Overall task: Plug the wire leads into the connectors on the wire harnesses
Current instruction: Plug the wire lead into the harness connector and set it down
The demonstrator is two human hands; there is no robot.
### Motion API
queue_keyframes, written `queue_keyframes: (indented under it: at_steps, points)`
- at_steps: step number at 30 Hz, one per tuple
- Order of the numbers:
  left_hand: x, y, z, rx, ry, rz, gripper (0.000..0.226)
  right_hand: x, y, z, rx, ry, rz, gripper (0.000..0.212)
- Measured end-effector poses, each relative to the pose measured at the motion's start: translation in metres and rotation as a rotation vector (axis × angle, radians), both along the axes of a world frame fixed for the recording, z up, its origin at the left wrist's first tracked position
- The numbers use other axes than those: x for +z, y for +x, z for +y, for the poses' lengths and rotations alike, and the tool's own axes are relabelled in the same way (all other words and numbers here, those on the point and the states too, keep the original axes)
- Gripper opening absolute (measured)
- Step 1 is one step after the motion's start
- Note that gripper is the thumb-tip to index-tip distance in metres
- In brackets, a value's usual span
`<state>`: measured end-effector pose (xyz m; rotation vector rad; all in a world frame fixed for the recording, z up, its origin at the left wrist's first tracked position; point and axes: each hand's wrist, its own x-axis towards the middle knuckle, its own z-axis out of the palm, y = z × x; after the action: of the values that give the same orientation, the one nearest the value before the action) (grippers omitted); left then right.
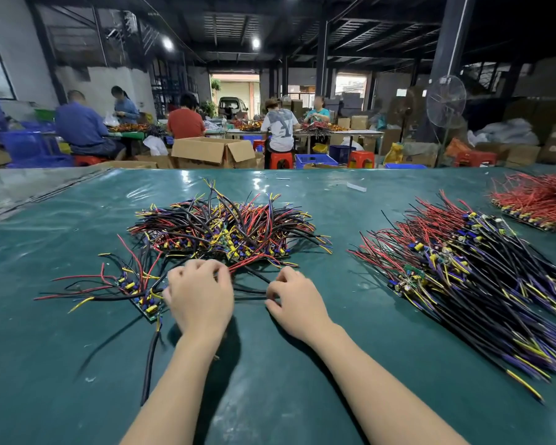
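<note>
Forearms (187, 380) lay over the green mat (77, 364); left hand (203, 297) curled, pinching red leads (247, 266) just ahead of it. Right hand (294, 301) curled on a black wire (254, 290) between both, probably to line up a plug-in. Beyond both hands lay the harness pile (225, 229).

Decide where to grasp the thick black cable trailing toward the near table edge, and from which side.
Probably mid-length on the black cable, from above, pinching across it: there it lies flat and alone on the green mat; its far end sits among tangled wires.
</note>
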<state>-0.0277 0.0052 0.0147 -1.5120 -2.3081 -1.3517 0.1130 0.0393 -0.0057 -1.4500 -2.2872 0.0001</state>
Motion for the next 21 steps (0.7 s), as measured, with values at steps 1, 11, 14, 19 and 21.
queue_keyframes:
  at_steps: [1, 11, 14, 19, 21]
  points:
    - [-0.001, -0.007, 0.001, 0.016, -0.096, -0.007, 0.027, -0.001, -0.001, 0.0, -0.003, -0.029, 0.029, 0.022]
    - [-0.008, -0.007, 0.004, 0.007, -0.48, 0.214, 0.047, -0.001, 0.018, 0.004, -0.333, 0.128, 0.075, 0.021]
    - [-0.007, -0.003, 0.002, -0.023, -0.529, 0.246, 0.046, 0.0, 0.021, 0.004, -0.3, 0.091, 0.123, 0.024]
    - [-0.001, 0.005, -0.001, -0.276, -0.202, 0.025, 0.03, 0.004, 0.024, 0.003, -0.244, -0.047, 0.39, 0.028]
    - [0.003, 0.008, -0.003, -0.402, -0.09, -0.041, 0.032, 0.01, 0.028, 0.003, -0.194, -0.107, 0.535, 0.028]
